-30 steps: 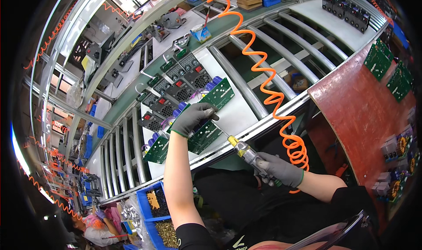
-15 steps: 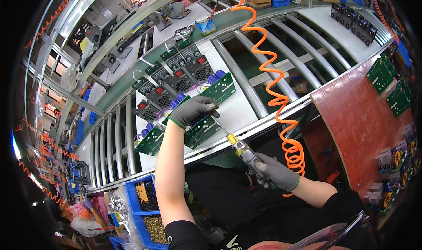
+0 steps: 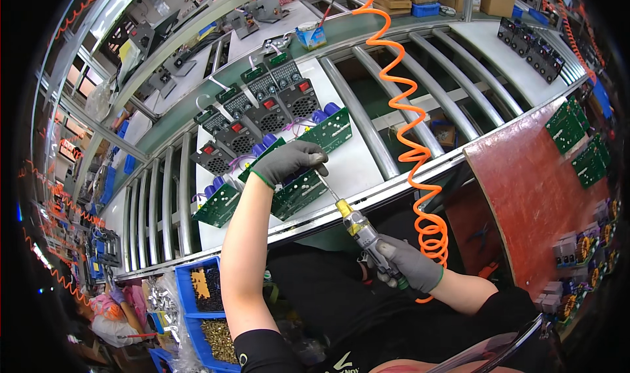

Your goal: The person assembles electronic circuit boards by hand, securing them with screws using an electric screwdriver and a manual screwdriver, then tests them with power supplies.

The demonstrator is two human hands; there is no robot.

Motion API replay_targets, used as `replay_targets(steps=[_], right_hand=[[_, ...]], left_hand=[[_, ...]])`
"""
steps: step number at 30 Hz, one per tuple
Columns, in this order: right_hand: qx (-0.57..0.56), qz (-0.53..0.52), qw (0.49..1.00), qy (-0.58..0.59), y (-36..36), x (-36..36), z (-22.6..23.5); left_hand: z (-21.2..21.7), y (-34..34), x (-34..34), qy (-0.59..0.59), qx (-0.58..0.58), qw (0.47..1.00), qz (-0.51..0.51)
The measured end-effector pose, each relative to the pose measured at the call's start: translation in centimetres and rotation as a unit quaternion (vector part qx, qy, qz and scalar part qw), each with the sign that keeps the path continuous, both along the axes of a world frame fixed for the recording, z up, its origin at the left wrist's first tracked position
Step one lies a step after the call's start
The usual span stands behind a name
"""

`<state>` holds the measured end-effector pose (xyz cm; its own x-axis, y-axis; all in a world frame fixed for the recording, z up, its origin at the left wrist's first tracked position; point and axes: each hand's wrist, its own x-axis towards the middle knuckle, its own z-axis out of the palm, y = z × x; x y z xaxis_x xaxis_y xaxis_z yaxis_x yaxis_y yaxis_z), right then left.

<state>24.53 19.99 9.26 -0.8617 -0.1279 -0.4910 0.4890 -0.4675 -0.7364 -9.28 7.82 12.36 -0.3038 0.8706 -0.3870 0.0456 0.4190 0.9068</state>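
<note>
In my right hand (image 3: 410, 263), gloved in grey, is an air screwdriver (image 3: 362, 230) with a yellow collar and metal body. Its thin bit (image 3: 327, 185) points up and left to the fingertips of my left hand (image 3: 289, 163). That hand, gloved too, has thumb and fingers pinched together at the bit's tip; whatever is between them is hidden. Beneath and beside it stand green circuit boards (image 3: 303, 194) with blue capacitors, wired in purple to grey perforated metal units (image 3: 270, 116) with red switches. They rest on a white board (image 3: 359, 165).
An orange coiled hose (image 3: 412, 117) hangs at the right of the roller conveyor (image 3: 430, 87). Blue bins (image 3: 190, 316) of screws and small black parts stand by my left arm. A red-brown board (image 3: 518, 189) carries more circuit boards. Farther left is a person's arm (image 3: 129, 314).
The view has shifted slightly, so the near bins and left arm appear farther left. Both hands keep nearly the same pose, the bit still at my left fingertips.
</note>
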Motion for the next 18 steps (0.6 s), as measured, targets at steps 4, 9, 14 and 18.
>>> replay_targets(steps=[4,9,14,18], right_hand=[[-0.010,0.022,1.000,-0.012,-0.02,-0.16,0.06],[0.004,0.022,0.999,-0.025,0.05,-0.20,0.24],[0.013,0.016,1.000,-0.010,0.13,-0.41,0.29],[0.025,0.007,1.000,-0.016,0.03,-0.35,0.52]], left_hand=[[-0.39,0.00,-0.20,0.003,0.006,1.000,-0.007],[-0.38,-0.05,-0.22,-0.005,0.011,1.000,-0.008],[-0.06,-0.08,0.10,0.057,-0.009,0.998,-0.004],[-0.12,0.01,0.05,0.037,-0.003,0.999,-0.006]])
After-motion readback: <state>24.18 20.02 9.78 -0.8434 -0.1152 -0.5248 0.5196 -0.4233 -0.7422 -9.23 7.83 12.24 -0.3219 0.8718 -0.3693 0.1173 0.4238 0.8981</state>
